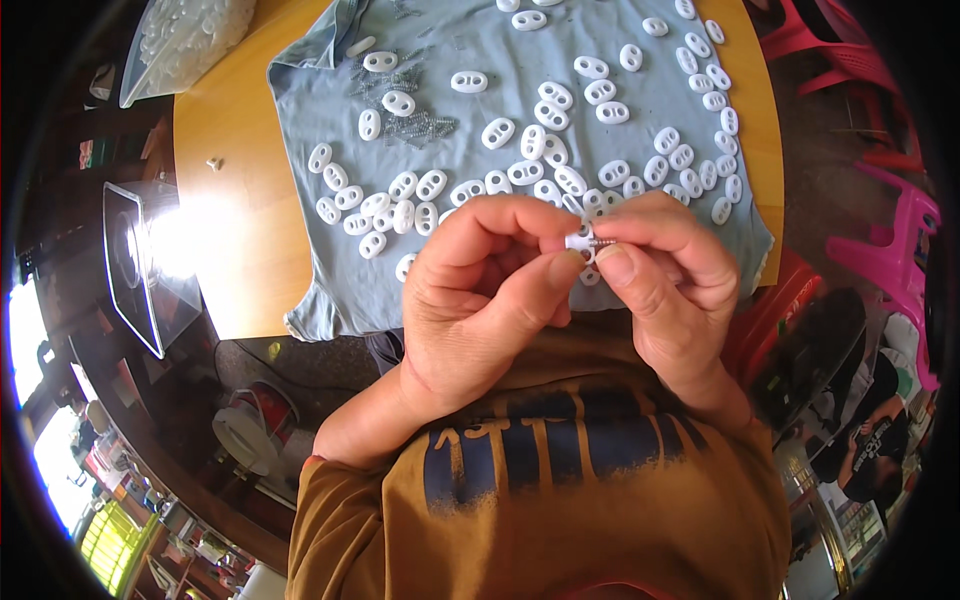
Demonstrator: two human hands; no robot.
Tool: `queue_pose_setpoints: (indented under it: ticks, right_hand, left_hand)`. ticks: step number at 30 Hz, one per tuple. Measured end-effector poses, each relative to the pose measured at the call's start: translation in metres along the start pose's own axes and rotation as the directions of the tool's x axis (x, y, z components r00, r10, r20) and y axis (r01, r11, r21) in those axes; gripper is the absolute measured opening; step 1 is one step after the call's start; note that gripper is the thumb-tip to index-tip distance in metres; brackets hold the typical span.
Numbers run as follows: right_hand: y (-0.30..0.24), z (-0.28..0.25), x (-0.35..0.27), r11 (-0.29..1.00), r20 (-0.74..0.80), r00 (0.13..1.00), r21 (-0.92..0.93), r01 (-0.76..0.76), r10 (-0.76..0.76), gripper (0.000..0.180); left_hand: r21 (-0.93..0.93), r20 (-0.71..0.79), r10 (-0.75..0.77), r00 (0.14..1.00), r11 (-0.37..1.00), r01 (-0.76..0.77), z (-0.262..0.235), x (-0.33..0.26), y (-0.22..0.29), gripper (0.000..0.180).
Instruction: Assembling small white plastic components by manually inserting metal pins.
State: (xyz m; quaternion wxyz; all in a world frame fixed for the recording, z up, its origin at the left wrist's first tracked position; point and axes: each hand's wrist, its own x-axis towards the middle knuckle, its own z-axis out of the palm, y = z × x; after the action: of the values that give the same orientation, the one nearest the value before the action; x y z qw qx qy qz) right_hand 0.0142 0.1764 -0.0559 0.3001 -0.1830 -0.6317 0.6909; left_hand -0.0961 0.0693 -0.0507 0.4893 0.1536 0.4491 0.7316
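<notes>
Close in front of my chest, my left hand (490, 290) pinches a small white plastic piece (577, 241) between thumb and fingertips. Facing it, my right hand (675, 285) is closed in a pinch on a thin metal spring (603, 242), whose end meets the white piece. Just beyond the fingertips lie many white oval plastic pieces with two holes (525, 173), spread over a blue-grey cloth (330, 260). Some are partly hidden behind my hands. A loose heap of small metal springs (418, 126) rests on the cloth at the far left.
The cloth covers much of a wooden table (230, 260). A clear tub of white parts (195, 40) stands at its far left corner. Left of the table is a clear plastic box (150, 265) beside a bright glare. Pink chairs (905, 235) stand at right, near another person (870, 455).
</notes>
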Motion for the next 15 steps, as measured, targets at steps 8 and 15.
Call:
queue_pose_setpoints:
  ticks: [8, 15]
  right_hand:
    - [-0.0006, -0.0017, -0.0011, 0.991, 0.034, 0.996, 0.102, -0.082, 0.079, 0.008]
    - [-0.0061, -0.0034, 0.0022, 0.993, 0.109, 0.989, 0.04, -0.109, 0.104, 0.008]
  left_hand:
    - [0.14, 0.076, 0.064, 0.995, 0.987, -0.074, -0.005, -0.0015, -0.0024, 0.022]
    - [0.177, 0.082, 0.132, 0.988, 0.974, -0.145, -0.0077, -0.0047, -0.0051, 0.023]
